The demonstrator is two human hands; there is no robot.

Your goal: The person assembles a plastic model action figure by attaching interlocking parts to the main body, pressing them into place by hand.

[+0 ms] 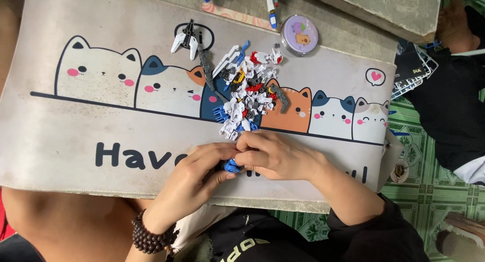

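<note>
My left hand (194, 173) and my right hand (275, 153) meet over the near edge of a cat-printed desk mat (76, 135). Together they pinch a small blue plastic model part (231, 165) between the fingertips. Just beyond my fingers lies a heap of small white, grey, red and blue model parts (247, 95). A dark bead bracelet (149, 236) circles my left wrist.
A white and black claw-shaped piece (188, 38) and a grey toothed strip (206, 65) lie left of the heap. A round lilac tin (299, 34) sits at the mat's far edge beside a blue-white model limb (271, 4). A plastic parts frame (411, 72) rests at the right.
</note>
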